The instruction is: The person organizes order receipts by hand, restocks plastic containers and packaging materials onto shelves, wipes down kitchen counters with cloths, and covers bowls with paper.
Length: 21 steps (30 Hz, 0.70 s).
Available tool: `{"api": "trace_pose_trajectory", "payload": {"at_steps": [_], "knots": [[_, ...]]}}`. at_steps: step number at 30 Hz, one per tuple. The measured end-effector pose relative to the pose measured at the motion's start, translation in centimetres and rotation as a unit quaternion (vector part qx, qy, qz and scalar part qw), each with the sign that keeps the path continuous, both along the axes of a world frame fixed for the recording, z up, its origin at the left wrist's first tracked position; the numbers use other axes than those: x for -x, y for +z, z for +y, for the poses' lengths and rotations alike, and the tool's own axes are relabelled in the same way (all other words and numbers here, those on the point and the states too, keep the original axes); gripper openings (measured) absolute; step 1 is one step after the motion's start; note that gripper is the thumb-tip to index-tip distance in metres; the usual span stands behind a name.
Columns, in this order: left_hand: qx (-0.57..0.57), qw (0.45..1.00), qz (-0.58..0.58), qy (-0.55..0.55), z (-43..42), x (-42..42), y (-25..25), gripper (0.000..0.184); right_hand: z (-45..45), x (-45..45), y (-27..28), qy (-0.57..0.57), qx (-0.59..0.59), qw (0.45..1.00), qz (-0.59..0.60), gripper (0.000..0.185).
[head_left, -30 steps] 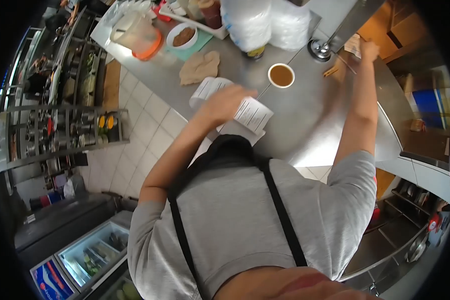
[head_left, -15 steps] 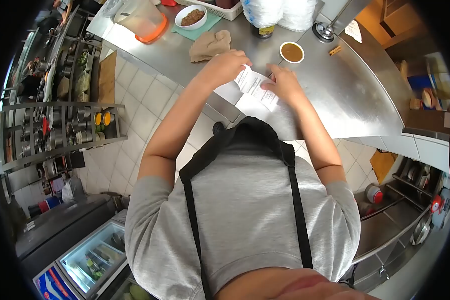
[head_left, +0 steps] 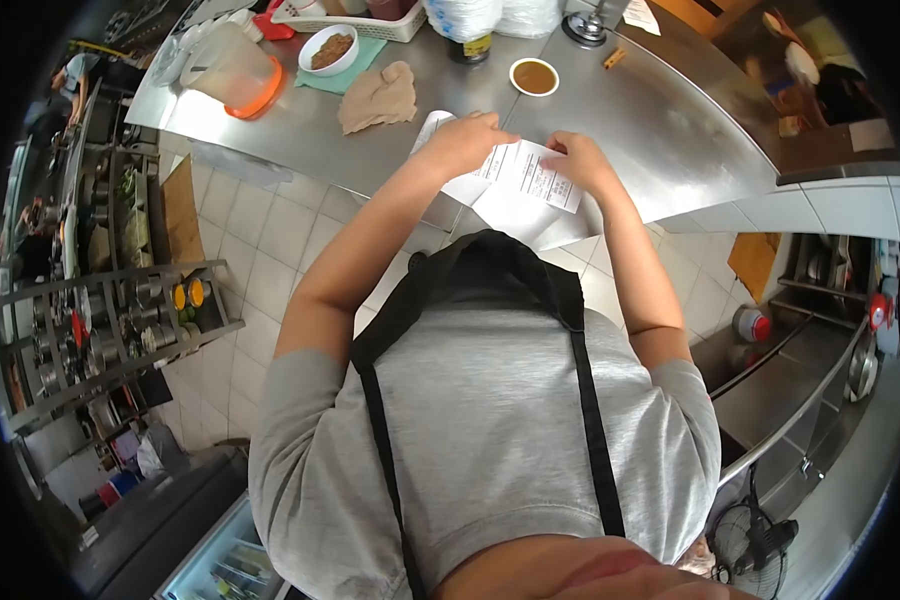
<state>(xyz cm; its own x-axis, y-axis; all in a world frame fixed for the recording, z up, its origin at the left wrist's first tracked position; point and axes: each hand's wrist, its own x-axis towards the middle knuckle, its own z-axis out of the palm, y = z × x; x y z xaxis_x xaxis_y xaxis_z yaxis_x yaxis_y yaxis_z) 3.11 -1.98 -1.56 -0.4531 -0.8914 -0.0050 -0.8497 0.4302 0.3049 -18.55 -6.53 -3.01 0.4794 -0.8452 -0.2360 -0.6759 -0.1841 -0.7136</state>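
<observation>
Both hands are at a white printed paper slip (head_left: pixel 532 182), which lies low over the near edge of the steel counter. My left hand (head_left: pixel 465 143) is closed on the slip's left part, its fingers bent over the top edge. At the upper right edge, my right hand (head_left: pixel 580 162) pinches the paper between thumb and fingers. Printed lines show between the hands. Another pale sheet or flap (head_left: pixel 433 128) shows partly behind my left hand. Beyond the hands stand a small white bowl of brown sauce (head_left: pixel 535 77) and a crumpled brown cloth (head_left: pixel 378 97).
On the steel counter (head_left: pixel 660 130) are a bowl of brown food (head_left: pixel 330 50) on a green cloth, a clear container with an orange rim (head_left: pixel 255 90), a basket (head_left: pixel 370 28) and wrapped white stacks (head_left: pixel 465 18). Racks of pans (head_left: pixel 100 330) stand left. A person (head_left: pixel 75 80) is far left.
The slip is spread wider and flatter, showing more print. My right hand has moved slightly up and right along it. The whole view has shifted, so the counter items appear farther left and higher.
</observation>
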Motion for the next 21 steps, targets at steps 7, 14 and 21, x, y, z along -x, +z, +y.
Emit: {"api": "trace_pose_trajectory", "payload": {"at_steps": [7,14,21], "knots": [[0.067,0.995,-0.079,-0.014,0.9,4.0,-0.6,0.043,-1.8,3.1,-0.5,-0.059,-0.004,0.997,-0.053,0.015],[0.085,0.979,-0.183,-0.03,0.8,5.4,-1.0,0.043,-1.5,3.9,-1.2,-0.029,-0.002,0.999,0.016,0.019],[0.165,0.984,-0.058,-0.043,-0.1,3.6,-3.2,0.05,-6.5,13.8,10.8,-0.147,0.237,0.948,-0.154,0.01]]}}
